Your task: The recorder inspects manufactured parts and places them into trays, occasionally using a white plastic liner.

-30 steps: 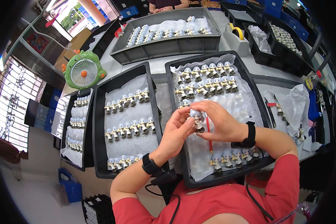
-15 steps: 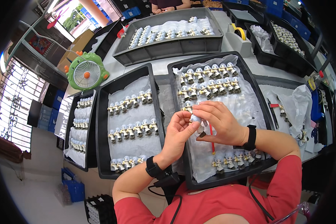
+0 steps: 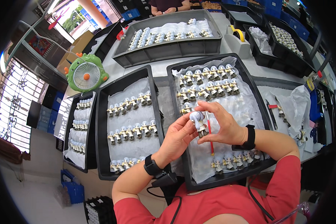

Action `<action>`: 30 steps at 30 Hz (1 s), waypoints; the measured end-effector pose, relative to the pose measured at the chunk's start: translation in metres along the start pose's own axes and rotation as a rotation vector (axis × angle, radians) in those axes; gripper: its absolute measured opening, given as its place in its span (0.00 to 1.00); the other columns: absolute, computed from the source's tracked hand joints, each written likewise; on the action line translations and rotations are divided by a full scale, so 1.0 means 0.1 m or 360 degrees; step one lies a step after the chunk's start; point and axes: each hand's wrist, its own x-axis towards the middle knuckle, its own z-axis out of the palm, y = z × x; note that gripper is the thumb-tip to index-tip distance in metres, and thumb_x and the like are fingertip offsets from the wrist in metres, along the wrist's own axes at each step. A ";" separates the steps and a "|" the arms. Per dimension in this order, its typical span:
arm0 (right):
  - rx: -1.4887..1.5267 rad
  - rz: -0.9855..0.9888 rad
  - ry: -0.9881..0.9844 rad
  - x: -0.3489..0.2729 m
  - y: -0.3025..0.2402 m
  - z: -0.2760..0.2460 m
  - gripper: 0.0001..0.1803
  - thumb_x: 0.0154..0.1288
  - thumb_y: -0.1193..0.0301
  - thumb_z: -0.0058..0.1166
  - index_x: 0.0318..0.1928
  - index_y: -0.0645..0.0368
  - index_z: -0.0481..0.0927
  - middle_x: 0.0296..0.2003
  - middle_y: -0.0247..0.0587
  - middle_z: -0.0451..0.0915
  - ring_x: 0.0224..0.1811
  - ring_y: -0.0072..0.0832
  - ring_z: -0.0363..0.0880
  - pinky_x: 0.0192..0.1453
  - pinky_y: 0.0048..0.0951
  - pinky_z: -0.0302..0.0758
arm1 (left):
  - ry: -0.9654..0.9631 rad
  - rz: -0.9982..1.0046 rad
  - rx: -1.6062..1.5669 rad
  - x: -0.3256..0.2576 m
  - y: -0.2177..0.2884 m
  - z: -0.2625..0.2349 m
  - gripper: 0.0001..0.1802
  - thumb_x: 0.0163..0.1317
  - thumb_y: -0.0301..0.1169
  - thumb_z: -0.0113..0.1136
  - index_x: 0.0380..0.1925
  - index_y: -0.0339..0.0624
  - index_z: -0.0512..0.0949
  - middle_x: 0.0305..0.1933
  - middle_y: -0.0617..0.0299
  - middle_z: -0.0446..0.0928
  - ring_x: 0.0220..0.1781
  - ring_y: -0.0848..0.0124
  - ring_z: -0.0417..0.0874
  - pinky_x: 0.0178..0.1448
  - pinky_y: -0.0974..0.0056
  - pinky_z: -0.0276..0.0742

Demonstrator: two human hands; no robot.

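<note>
My left hand (image 3: 180, 135) pinches a small figurine (image 3: 198, 123) with pale lilac hair, light clothes and dark boots, held upright over the near right tray. Curved around its right side is my right hand (image 3: 226, 125), thumb and fingers apart. Its fingertips are close to the figurine's head and its thumb is near the boots; whether they touch I cannot tell. A thin red stick (image 3: 210, 136) shows between the figurine and my right palm; whether it is held or lies in the tray is unclear. The black tray (image 3: 267, 123) beneath holds rows of similar figurines (image 3: 212, 89) on white paper.
To the left stand a black tray (image 3: 98, 142) and a narrower one (image 3: 90, 158) with more figurines. A green fan (image 3: 85, 76) sits behind them. Farther back are a grey tray (image 3: 168, 50) and a tape dispenser (image 3: 238, 43). Another person's hands (image 3: 170, 10) show beyond.
My right hand's fingers have spread away from the figurine, which is now more fully in view. My left hand keeps its hold, and the figurine appears turned.
</note>
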 end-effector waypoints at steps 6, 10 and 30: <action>0.0008 -0.0036 0.0021 -0.01 0.02 -0.01 0.53 0.33 0.62 0.75 0.61 0.59 0.59 0.51 0.43 0.72 0.51 0.37 0.72 0.54 0.34 0.69 | -0.0075 -0.0025 -0.0034 0.02 -0.01 -0.02 0.24 0.66 0.36 0.48 0.60 0.42 0.61 0.59 0.55 0.68 0.55 0.65 0.74 0.56 0.60 0.71; 0.0073 -0.0045 0.0025 0.00 0.03 -0.01 0.46 0.34 0.62 0.74 0.57 0.58 0.65 0.51 0.42 0.72 0.51 0.37 0.70 0.55 0.34 0.68 | -0.0102 0.0000 -0.0015 0.01 0.01 -0.02 0.23 0.66 0.36 0.48 0.59 0.43 0.62 0.59 0.56 0.68 0.55 0.65 0.74 0.56 0.60 0.71; 0.0080 0.0299 0.0059 -0.07 0.01 -0.01 0.17 0.47 0.71 0.68 0.33 0.62 0.73 0.28 0.38 0.77 0.30 0.26 0.79 0.34 0.23 0.76 | 0.0113 0.0134 -0.0114 0.00 0.05 0.02 0.18 0.66 0.32 0.49 0.53 0.42 0.61 0.57 0.57 0.67 0.58 0.68 0.70 0.64 0.61 0.66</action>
